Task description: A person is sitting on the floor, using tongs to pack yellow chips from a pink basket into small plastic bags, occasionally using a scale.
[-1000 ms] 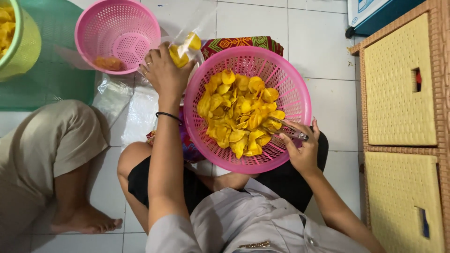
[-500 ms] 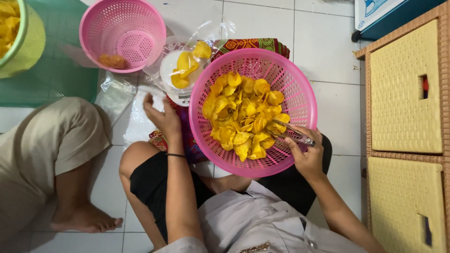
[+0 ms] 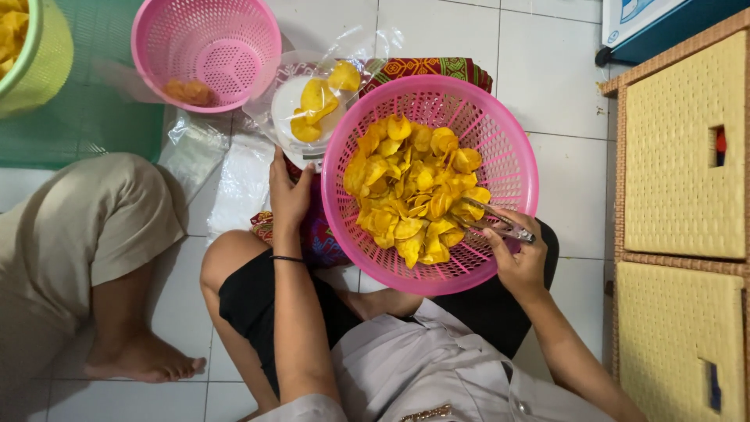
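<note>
A big pink mesh basket (image 3: 516,141) full of yellow chips (image 3: 414,191) rests on my lap. My right hand (image 3: 516,262) holds metal tongs (image 3: 496,223) whose tips lie among the chips at the basket's right side. My left hand (image 3: 287,195) rests with fingers loosely apart just left of the basket, below a clear plastic bag (image 3: 312,105) holding a few chips, which sits on a white round scale. The hand holds nothing.
A second pink basket (image 3: 205,48) with a few darker chips stands at the far left. A green tub (image 3: 39,62) of chips is at the top left corner. Another person's bent leg (image 3: 101,258) lies to my left. Woven yellow cabinets (image 3: 680,156) line the right.
My left hand let go of the chip bag, leaving it on the scale, and drew back toward me beside the basket. The right hand kept the tongs in the chips.
</note>
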